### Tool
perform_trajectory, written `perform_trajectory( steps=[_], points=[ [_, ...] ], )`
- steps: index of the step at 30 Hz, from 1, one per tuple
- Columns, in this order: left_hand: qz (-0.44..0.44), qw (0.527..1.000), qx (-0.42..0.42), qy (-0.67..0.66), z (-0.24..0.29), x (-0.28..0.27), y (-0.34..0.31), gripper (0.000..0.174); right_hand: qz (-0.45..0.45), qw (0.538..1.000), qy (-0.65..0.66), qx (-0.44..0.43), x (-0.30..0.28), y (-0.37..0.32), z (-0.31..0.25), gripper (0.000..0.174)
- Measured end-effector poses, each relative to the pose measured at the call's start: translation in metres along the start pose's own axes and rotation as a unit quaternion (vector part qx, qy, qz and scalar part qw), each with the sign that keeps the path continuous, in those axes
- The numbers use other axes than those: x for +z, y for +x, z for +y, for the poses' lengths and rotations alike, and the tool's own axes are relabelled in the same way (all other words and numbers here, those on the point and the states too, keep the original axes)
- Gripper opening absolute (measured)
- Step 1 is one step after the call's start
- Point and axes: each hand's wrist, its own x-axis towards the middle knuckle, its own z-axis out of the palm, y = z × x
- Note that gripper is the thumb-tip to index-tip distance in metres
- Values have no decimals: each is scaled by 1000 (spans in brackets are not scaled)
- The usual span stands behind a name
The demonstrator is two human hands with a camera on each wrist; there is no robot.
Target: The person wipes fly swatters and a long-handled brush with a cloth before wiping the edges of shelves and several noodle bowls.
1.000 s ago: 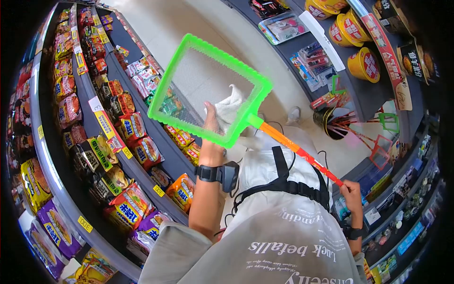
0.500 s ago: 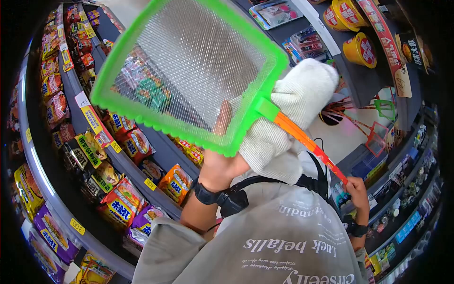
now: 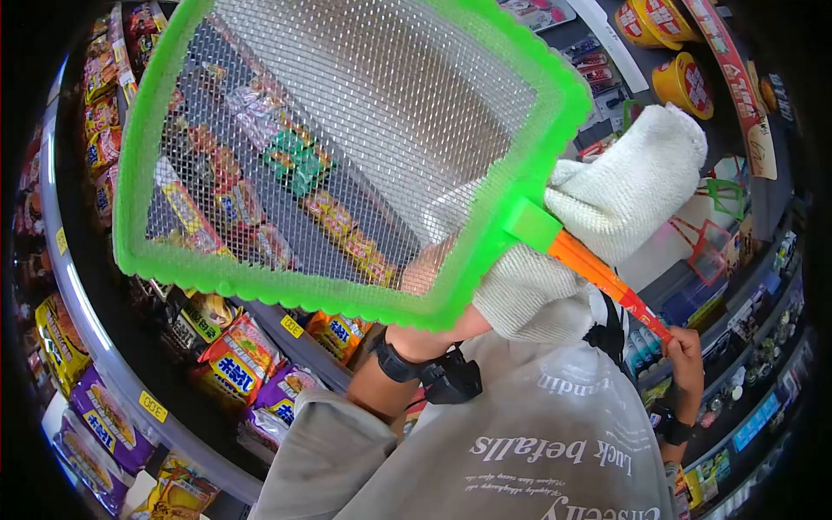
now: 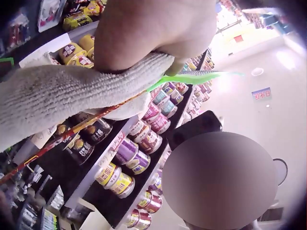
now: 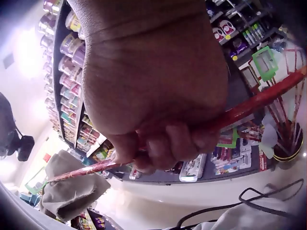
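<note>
A fly swatter with a green mesh head (image 3: 533,227) and an orange-red handle (image 3: 594,269) spans the head view, its head raised close to the camera. Low on the right, my right hand (image 3: 686,360) grips the handle's end; the right wrist view shows the fingers (image 5: 175,141) curled round it. Behind the mesh, my left hand (image 4: 153,38) holds a white ribbed cloth (image 3: 633,191) against the swatter's underside near the neck. The cloth hangs out to the right past the handle. Mesh and cloth partly hide the left fingers.
Shelves of noodle packets (image 3: 238,364) line the left. Yellow noodle tubs (image 3: 683,85) stand on the right shelf. More swatters stand in a dark bucket (image 5: 288,152), and a dark cable (image 5: 216,211) loops near the clothing.
The swatter's head has come up closer to the head camera and looks larger. My left hand has risen with the cloth, which now spreads right behind the neck. My right hand keeps its grip.
</note>
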Motion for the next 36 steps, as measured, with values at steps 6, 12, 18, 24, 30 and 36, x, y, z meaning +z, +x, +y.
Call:
perform_trajectory(
  steps=[6,12,18,24,30,36],
  points=[
    [2,1000,8,-5,0,-2,-4,65,4,1000,6,-4,1,3,-3,57],
    [1,1000,14,-19,0,-2,-7,69,2,1000,23,15,1,6,-4,57],
    [-12,999,32,-33,1,-1,-4,73,-26,1000,8,2,-3,13,-9,53],
    [-64,990,80,-96,-2,3,27,76,6,1000,-30,0,12,31,-36,45],
    [10,992,80,101,-21,5,44,89,59,998,-33,-9,44,64,-78,35],
    [169,977,43,125,-36,8,70,33,74,995,-49,-35,69,79,-106,30]
  ],
)
